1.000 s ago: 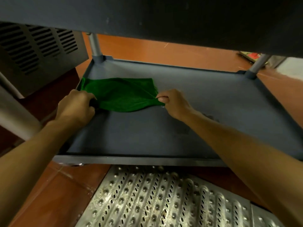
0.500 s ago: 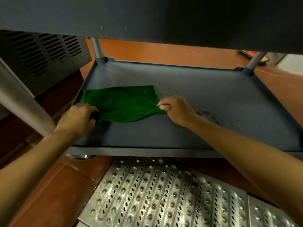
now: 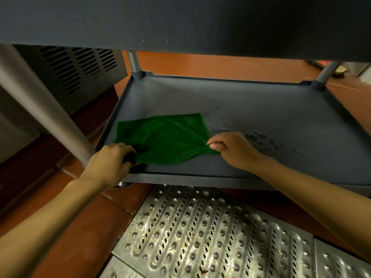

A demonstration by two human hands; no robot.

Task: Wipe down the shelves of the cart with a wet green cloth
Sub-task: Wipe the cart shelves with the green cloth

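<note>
- Green cloth [image 3: 162,138]: lay spread flat on the near-left part of the cart's lower shelf [image 3: 261,121], its near edge drawn taut between the two hands.
- Left hand [image 3: 109,161]: fingers curled round the cloth's near-left corner, at the shelf's near-left rim.
- Right hand [image 3: 232,148]: thumb and fingers pinched the cloth's near-right corner, knuckles raised off the shelf surface. The hands were well apart, one at each near corner.
- Lower shelf: dark grey, with a raised rim; wet patches and droplets showed to the right of the cloth and beyond the right hand.
- Upper shelf [image 3: 180,23]: dark grey underside across the top of the view.
- Posts: a grey post [image 3: 135,64] at the far-left corner, another [image 3: 326,74] at the far-right.
- Perforated metal floor grate [image 3: 200,233]: below the shelf's near edge, set in a reddish-brown floor [image 3: 210,65].
- Vented dark panel [image 3: 80,69]: left of the cart.
</note>
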